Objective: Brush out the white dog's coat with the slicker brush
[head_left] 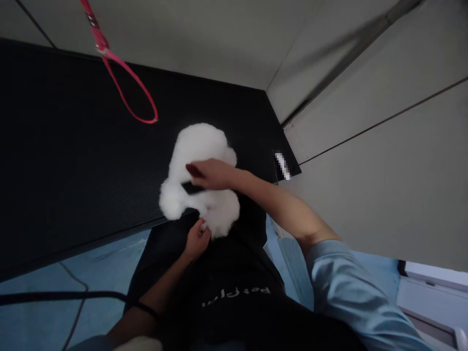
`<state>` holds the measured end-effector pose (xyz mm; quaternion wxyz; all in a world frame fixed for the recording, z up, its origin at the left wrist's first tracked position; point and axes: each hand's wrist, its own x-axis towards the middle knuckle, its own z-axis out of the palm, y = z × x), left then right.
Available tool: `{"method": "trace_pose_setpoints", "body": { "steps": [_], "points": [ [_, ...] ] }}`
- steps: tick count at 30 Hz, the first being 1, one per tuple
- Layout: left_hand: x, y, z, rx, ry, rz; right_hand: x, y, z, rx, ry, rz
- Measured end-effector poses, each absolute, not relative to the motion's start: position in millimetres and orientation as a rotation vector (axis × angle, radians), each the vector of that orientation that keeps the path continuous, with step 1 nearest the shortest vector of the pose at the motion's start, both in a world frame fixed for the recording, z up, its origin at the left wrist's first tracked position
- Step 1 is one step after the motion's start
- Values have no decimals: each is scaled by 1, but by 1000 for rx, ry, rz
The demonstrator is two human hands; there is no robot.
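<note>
A fluffy white animal, seemingly a dog (199, 141), is on the black ribbed table (91, 146) near its front edge. Over the middle of its body is my right hand (212, 174), fingers curled; a dark patch beneath it might be a tool or bare table, and what it holds is unclear. My left hand (197, 240) is closed at the table's edge, pinching a tuft or limb of the white fur. The animal's face cannot be made out.
A pink-red loop lead (139, 87) hangs above the table at the upper left. A small blurred white item (282, 165) lies at the right corner. Pale walls (383, 185) border the table; a black cable (73, 295) crosses the lower left.
</note>
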<state>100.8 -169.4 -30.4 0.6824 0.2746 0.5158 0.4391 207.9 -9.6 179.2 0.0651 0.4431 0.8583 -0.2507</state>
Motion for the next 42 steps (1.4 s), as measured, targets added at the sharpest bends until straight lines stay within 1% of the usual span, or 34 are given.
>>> {"method": "trace_pose_setpoints", "body": {
  "steps": [2,3,4,6,8,10,12,14,16,18,19,21,23,25,26,30,32,35,36,39,40,41,42],
  "points": [
    [101,-170,-31,612,1131,976,210,-6,184,1515,2781,-626],
    [100,-170,-31,616,1128,972,210,-7,185,1517,2837,-621],
    [100,-170,-31,615,1134,972,208,-9,185,1448,2836,-677],
    [100,-170,-31,618,1156,972,204,-15,181,1218,2665,-864],
    [101,-170,-29,624,1157,971,201,-18,178,1112,2478,-943],
    [101,-170,-27,637,1144,970,202,-14,181,1243,2493,-858],
    [100,-171,-25,653,1151,965,204,-8,189,1445,2662,-691],
    [99,-171,-24,668,1166,968,204,-8,196,1489,2823,-602],
    [99,-172,-25,687,1160,967,201,-14,195,1296,2783,-730],
    [99,-172,-28,714,1164,963,199,-22,187,1070,2562,-889],
    [99,-172,-29,728,1172,960,199,-23,183,1031,2469,-915],
    [98,-171,-30,748,1182,958,203,-19,180,1151,2468,-851],
    [98,-171,-30,766,1176,965,211,-11,185,1414,2634,-687],
    [97,-170,-30,798,1176,958,216,-8,192,1569,2768,-560],
    [97,-170,-30,820,1195,944,218,-8,194,1559,2790,-573],
    [95,-169,-33,881,1235,886,218,-19,184,1191,2550,-914],
    [93,-169,-36,889,1213,890,220,-20,177,1307,2516,-901],
    [89,-168,-40,880,1253,929,223,-19,173,1700,2665,-722],
    [87,-167,-41,873,1285,953,224,-20,171,1707,2694,-726],
    [84,-164,-42,794,1303,1002,231,-25,163,1487,2602,-983],
    [84,-163,-42,731,1260,992,236,-26,159,1511,2557,-1061],
    [84,-161,-42,661,1203,975,243,-26,155,1636,2540,-1100],
    [84,-158,-41,594,1148,958,252,-27,150,1858,2551,-1092]
  ]
}}
